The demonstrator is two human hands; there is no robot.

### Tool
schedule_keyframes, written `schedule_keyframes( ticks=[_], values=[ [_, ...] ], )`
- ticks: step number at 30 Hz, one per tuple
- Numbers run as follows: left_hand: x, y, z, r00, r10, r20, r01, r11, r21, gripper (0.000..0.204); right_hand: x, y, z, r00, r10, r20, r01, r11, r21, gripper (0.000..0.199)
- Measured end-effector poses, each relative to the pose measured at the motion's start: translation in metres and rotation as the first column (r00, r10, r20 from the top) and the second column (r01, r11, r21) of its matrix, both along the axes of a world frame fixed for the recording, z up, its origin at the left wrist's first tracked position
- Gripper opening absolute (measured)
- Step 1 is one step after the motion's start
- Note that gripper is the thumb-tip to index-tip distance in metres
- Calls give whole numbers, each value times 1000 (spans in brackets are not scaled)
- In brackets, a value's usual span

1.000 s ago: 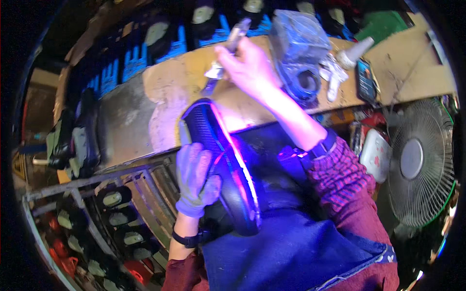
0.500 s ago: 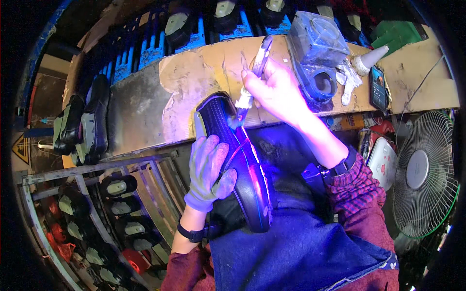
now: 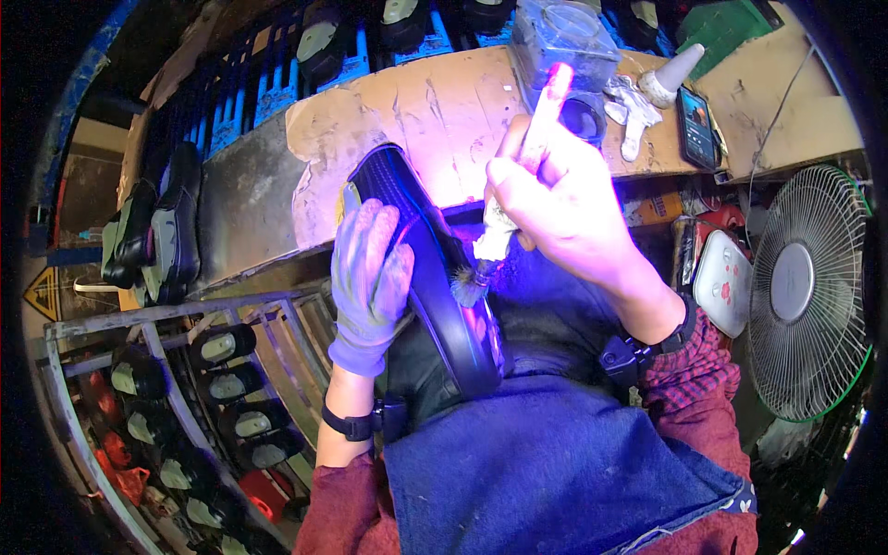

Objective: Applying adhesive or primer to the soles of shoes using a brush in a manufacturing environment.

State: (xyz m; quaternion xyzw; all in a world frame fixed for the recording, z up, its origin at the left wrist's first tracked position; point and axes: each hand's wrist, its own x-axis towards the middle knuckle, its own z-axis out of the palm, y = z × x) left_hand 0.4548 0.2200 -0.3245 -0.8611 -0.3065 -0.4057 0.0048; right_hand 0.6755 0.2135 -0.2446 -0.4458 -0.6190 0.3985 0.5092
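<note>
A black shoe (image 3: 450, 338) lies slanted over my lap, one end at the bench edge and its rounded end by my apron (image 3: 536, 462). My left hand (image 3: 368, 268), in a grey-purple glove, is closed over the shoe's left side, with the thumb on its upper. Bare, my right hand (image 3: 569, 199) grips a brush (image 3: 496, 231) with a pale wrapped neck. The brush's dark bristles are at the shoe's right side edge, near the middle. Bright violet light falls on that edge and on my right hand.
The cardboard-covered bench (image 3: 416, 111) carries a clear plastic container (image 3: 566, 42), a white glove (image 3: 633, 116), a grey cone (image 3: 680, 69) and a phone (image 3: 698, 129). Several shoes stand on the blue rack (image 3: 277, 83) behind. A shoe rack (image 3: 166, 388) is at left, a fan (image 3: 805, 287) at right.
My right hand has come down and right with the brush. The bristles have moved along the shoe's right edge toward its near end. The shoe and my left hand sit slightly further left.
</note>
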Motion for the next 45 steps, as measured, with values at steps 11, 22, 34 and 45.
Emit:
schedule_keyframes(
  ticks=[11, 22, 34, 45],
  values=[
    [-1, 22, 25, 998, 33, -56, -29, 997, 65, 49, 16, -19, 43, 946, 321, -45, -261, 838, 479, 15],
    [-12, 9, 92, 978, -53, 201, 206, 378, -902, 108, 24, -10, 82, 958, 244, 149, -282, 717, 638, 27],
    [2, 9, 82, 949, -163, 269, 268, -28, -963, 101, 9, 37, 49, 961, 85, -262, 7, 944, 331, 9],
    [0, 33, 40, 808, 104, 580, 589, -189, -786, 64, 8, 19, -5, 979, 49, -196, -15, 985, 170, 13]
  ],
)
